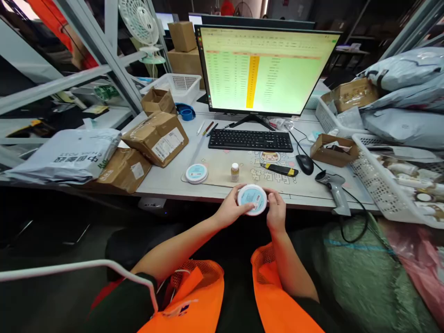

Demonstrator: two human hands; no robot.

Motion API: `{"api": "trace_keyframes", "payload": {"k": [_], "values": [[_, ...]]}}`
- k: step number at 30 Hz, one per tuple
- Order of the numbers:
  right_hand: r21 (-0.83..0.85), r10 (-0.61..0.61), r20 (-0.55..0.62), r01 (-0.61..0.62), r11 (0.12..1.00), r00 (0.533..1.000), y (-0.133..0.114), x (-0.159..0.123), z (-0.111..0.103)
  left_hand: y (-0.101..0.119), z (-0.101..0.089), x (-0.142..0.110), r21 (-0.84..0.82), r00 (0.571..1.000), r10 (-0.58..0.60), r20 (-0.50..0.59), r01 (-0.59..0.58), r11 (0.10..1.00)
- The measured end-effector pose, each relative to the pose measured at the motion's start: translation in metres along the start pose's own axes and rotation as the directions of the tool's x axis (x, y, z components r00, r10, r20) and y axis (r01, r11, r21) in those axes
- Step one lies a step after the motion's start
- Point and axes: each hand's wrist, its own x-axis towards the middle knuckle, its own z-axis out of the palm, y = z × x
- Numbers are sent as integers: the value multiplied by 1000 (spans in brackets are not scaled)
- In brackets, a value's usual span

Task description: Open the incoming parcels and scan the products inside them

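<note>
A round white tub with a pale blue label point(250, 195) is held just off the desk's front edge. My left hand point(233, 207) grips it from the left, the thumb lying across the label. On its right side, my right hand point(276, 209) has curled fingers against the tub's edge. Behind the hands, a small amber bottle with a white cap point(235, 173) stands upright on the desk mat. To its left, a similar round tub point(196, 173) lies label up.
A box cutter point(279, 169), mouse point(305, 163) and barcode scanner point(334, 189) lie to the right. Beyond the mat are the keyboard point(250, 140) and monitor point(267, 69). Cardboard boxes point(156, 138) and a grey mailing bag point(69, 155) crowd the left; a white basket point(378, 189) stands right.
</note>
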Motion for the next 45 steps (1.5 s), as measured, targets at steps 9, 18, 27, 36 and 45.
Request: {"api": "trace_keyframes", "payload": {"k": [9, 18, 27, 36, 45], "values": [[-581, -140, 264, 273, 767, 954, 14, 103, -33, 6, -75, -18, 107, 934, 111, -340, -79, 991], [-909, 78, 277, 235, 344, 958, 32, 255, 15, -5, -235, 24, 343, 325, 402, -856, -224, 912], [-977, 53, 151, 140, 160, 987, 48, 259, 40, -34, -252, 18, 542, 312, 516, -798, -3, 840], [-979, 32, 164, 158, 132, 986, 56, 258, 36, -38, -234, 22, 710, 280, 655, -702, 213, 671], [-976, 119, 148, 126, 180, 982, 49, 254, 32, -42, -234, 25, 734, 284, 677, -679, 278, 620]]}}
